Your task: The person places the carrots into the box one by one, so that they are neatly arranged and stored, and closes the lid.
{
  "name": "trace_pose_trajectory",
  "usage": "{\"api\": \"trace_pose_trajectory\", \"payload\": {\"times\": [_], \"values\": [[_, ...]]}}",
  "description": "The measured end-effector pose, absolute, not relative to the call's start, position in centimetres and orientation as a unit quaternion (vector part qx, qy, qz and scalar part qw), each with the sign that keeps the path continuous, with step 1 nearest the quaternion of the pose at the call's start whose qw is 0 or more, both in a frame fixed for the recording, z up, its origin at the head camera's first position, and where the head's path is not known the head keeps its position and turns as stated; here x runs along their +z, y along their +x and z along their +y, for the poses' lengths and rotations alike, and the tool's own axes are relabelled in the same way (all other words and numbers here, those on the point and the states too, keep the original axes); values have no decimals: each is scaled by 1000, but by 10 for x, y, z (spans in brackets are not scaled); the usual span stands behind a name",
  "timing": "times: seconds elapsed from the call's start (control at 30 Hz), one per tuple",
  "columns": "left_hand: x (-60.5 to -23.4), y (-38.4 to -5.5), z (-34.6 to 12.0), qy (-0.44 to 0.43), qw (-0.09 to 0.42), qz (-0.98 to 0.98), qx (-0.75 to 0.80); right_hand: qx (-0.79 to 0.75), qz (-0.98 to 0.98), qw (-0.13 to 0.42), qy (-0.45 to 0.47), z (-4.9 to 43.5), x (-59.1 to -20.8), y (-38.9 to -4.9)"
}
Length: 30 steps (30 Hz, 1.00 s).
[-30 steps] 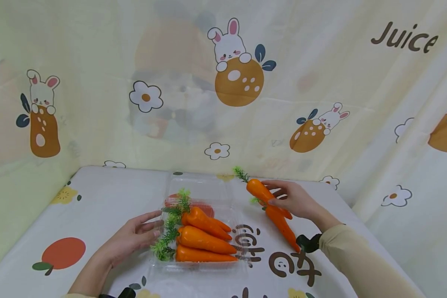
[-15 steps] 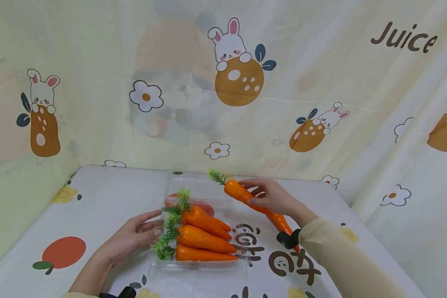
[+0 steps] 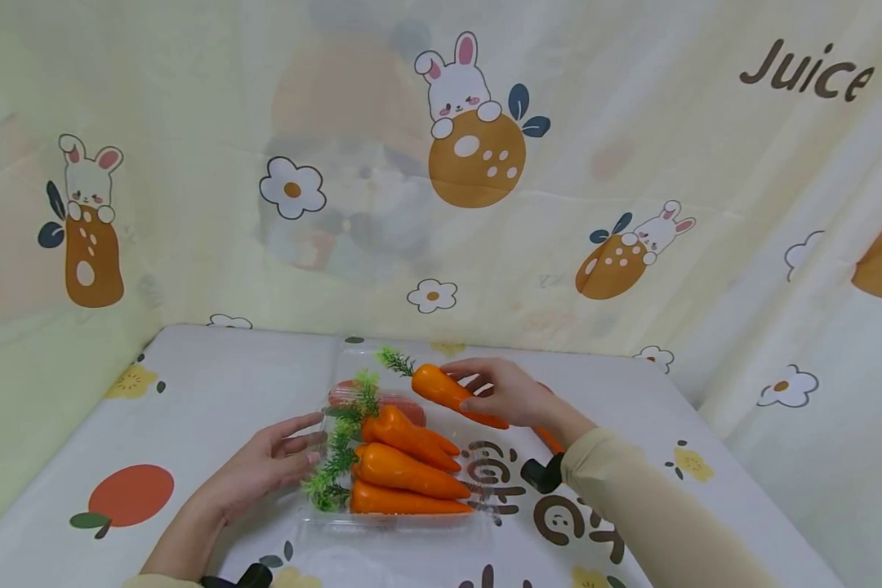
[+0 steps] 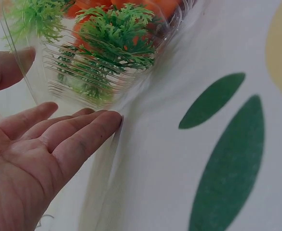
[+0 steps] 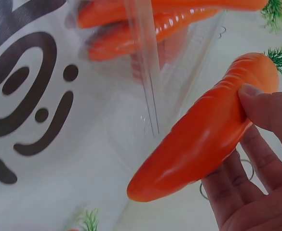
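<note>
A clear plastic box (image 3: 456, 523) holds several orange carrots (image 3: 412, 474) with green leafy tops pointing left. At its left side is my left hand (image 3: 265, 465), fingers stretched out; in the left wrist view the fingertips lie right at the ribbed wall and the thumb (image 4: 8, 72) is at the rim. My right hand (image 3: 507, 396) grips another carrot (image 5: 203, 130) between thumb and fingers, over the box's back right corner, with its leafy top to the left and its tip down to the right. One more carrot (image 3: 549, 439) lies on the table, mostly hidden behind the right wrist.
The box's clear lid (image 3: 397, 358) lies folded back behind it. A white printed cloth (image 3: 228, 376) covers the table. Close behind hangs a cream curtain (image 3: 367, 269) with rabbit and flower prints, also running along both sides.
My right hand has carried the gripped carrot left, from above the loose carrot on the right to the box's back right corner. The left hand stays at the box.
</note>
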<state>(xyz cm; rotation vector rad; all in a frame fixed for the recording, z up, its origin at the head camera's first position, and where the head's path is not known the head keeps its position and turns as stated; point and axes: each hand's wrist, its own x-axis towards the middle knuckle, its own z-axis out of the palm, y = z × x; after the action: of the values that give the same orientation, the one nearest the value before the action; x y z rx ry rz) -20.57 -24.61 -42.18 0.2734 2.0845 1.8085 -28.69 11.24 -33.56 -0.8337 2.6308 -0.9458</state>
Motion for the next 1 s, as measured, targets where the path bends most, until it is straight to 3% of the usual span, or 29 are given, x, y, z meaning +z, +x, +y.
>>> {"api": "trace_pose_trajectory", "payload": {"times": [1.0], "values": [[-420, -206, -246, 90, 184, 739, 642, -323, 868, 149, -347, 75, -339, -293]]}}
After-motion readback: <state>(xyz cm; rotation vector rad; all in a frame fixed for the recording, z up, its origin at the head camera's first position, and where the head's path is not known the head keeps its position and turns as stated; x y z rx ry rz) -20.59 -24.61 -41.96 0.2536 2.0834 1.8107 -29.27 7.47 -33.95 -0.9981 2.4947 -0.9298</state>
